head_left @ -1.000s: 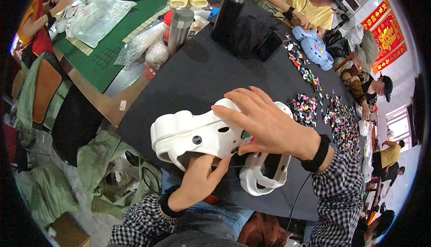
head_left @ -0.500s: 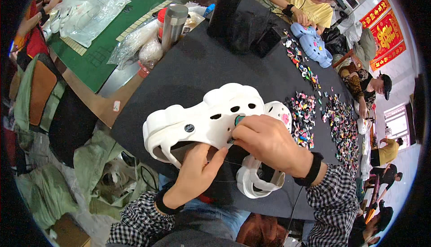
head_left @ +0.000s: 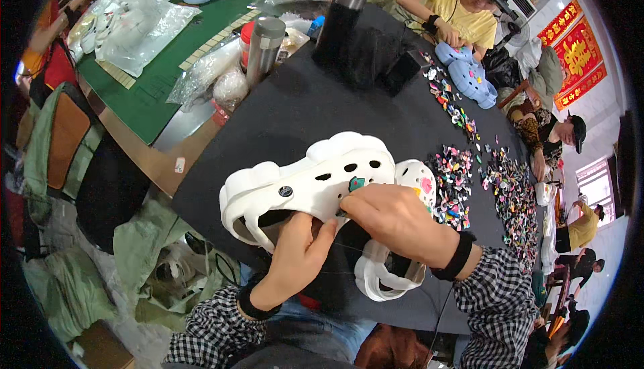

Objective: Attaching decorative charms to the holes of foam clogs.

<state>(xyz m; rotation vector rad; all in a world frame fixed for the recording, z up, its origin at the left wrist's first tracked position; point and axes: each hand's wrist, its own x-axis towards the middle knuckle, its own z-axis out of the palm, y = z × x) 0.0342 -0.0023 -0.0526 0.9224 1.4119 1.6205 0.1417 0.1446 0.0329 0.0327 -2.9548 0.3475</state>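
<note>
A chunky white clog point(head_left: 305, 181) is held up on its side over the black table point(head_left: 268, 124). My left hand point(head_left: 295, 261) grips its lower edge, fingers inside the opening and thumb outside. Against the side of the clog, my right hand point(head_left: 406, 225) pinches a small dark piece, mostly hidden by the fingers. Just above those fingertips a green charm point(head_left: 355, 183) shows on the clog, beside several ventilation holes. A dark round button point(head_left: 286, 192) marks the strap joint. Beneath my right hand lies a second white clog point(head_left: 376, 272), with a pink charm point(head_left: 426, 184) on its toe.
Heaps of colourful shoe charms point(head_left: 513, 201) spread along the right side. A dark tumbler point(head_left: 342, 17), a steel tumbler point(head_left: 265, 47) and bagged goods point(head_left: 208, 64) stand at the back. Across the table, a person in yellow point(head_left: 463, 17) handles blue clogs point(head_left: 469, 77).
My right fingers have slid slightly down and left off the green charm, which now shows more fully. The held clog has shifted a little lower and to the right in view.
</note>
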